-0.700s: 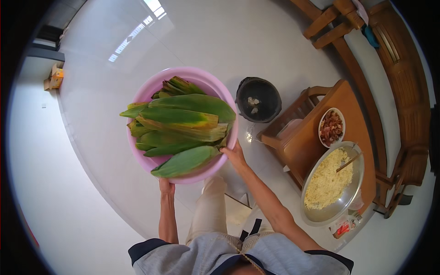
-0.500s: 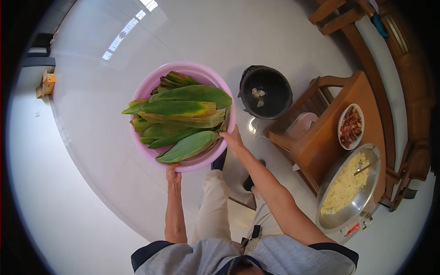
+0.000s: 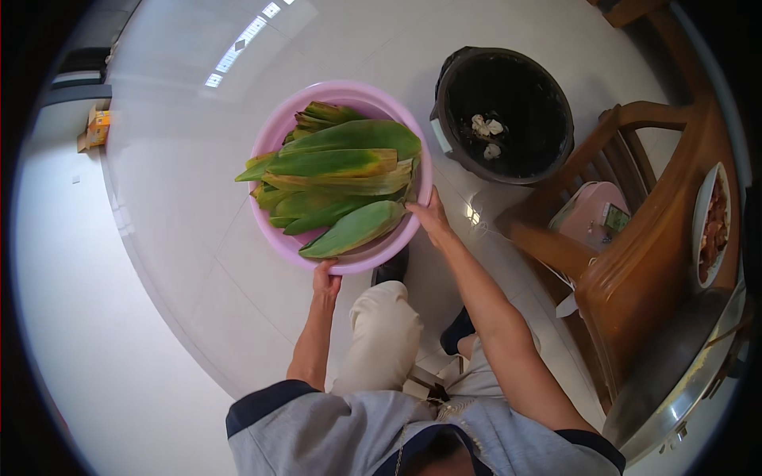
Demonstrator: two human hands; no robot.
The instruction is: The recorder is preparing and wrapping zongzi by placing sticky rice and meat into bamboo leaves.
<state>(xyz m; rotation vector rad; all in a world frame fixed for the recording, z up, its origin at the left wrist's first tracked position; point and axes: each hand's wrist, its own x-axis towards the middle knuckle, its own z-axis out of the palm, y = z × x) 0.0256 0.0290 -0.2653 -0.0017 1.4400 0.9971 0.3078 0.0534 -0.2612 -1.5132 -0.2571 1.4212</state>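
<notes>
Between my hands is a round pink plastic basin (image 3: 264, 202), held out in front of me above the floor. A pile of long green leaves (image 3: 341, 163), some yellowed or browned, fills it and overhangs its left rim. My left hand (image 3: 325, 279) grips the near rim, its fingers partly hidden under the basin. My right hand (image 3: 429, 218) is closed on the right rim, with the thumb on top beside the leaf ends.
A black bin (image 3: 508, 166) with whitish crumpled scraps stands right of the basin. Farther right is a wooden table (image 3: 635, 293) with a plate of reddish meat (image 3: 714, 226) and a large metal bowl (image 3: 675, 397). A pink item (image 3: 595, 210) sits beneath. An orange box (image 3: 97, 128) lies far left.
The basin and both hands have shifted slightly right and up in the view. The bin looks nearer and larger, and the table with its dishes has slid toward the right edge.
</notes>
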